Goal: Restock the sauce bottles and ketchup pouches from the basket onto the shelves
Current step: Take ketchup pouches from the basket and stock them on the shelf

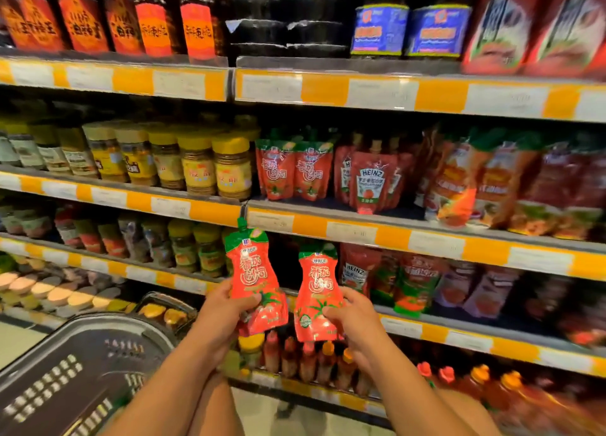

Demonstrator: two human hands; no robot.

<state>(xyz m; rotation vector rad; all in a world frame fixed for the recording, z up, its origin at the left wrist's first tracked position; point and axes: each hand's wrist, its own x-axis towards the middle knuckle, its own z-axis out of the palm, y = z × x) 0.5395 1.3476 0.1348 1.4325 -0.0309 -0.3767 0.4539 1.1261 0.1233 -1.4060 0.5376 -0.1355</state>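
My left hand (219, 311) grips the lower part of a red ketchup pouch (251, 265) with a green top, held upright. My right hand (352, 317) grips a second matching ketchup pouch (316, 285) the same way, just to the right. Both pouches hang in front of the shelves, below the row of the same red pouches (293, 170) that stand on the middle shelf (328, 221). The dark plastic basket (75, 370) sits at lower left beside my left forearm; its contents are not visible.
Heinz pouches (370, 181) stand right of the matching row. Yellow-lidded jars (196, 163) fill the shelf to the left. Dark sauce bottles (154, 19) line the top shelf. Small sauce bottles (305, 357) stand on the low shelf under my hands.
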